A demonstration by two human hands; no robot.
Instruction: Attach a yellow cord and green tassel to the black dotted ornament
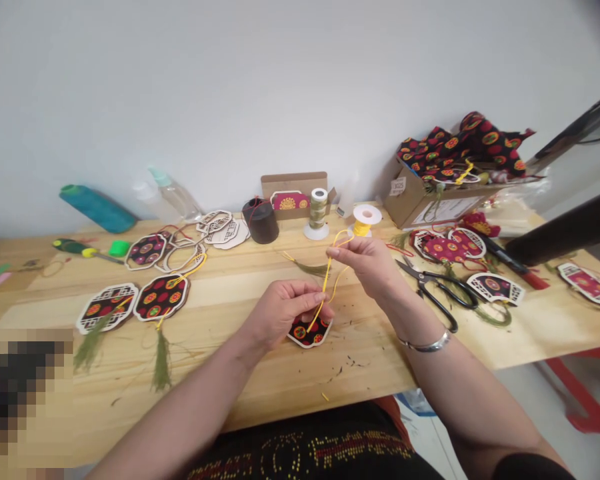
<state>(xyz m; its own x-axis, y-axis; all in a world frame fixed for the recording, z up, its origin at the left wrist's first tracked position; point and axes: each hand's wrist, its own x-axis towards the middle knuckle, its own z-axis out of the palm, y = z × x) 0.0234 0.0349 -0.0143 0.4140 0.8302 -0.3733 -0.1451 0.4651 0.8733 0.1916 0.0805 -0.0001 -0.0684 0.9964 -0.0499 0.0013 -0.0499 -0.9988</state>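
Observation:
A yellow cord (328,275) is stretched between my two hands over the table. My left hand (296,308) pinches its lower part. Higher up and to the right, my right hand (361,261) pinches the looped upper part. Under my left hand lies a patterned fabric ornament (310,333) with a pale wooden edge, partly covered by my fingers. An olive tassel (310,268) rests just behind the cord. Black-handled scissors (443,290) lie to the right of my right wrist. The spool of yellow cord (363,223) stands behind my right hand.
Tasselled ornaments (161,297) lie at the left, near a screwdriver (77,248) and a teal thread cone (99,207). A black spool (261,221) and a green thread spool (319,212) stand by the wall. A cardboard box (417,203) of fabric sits at right, beside a black pole (570,225).

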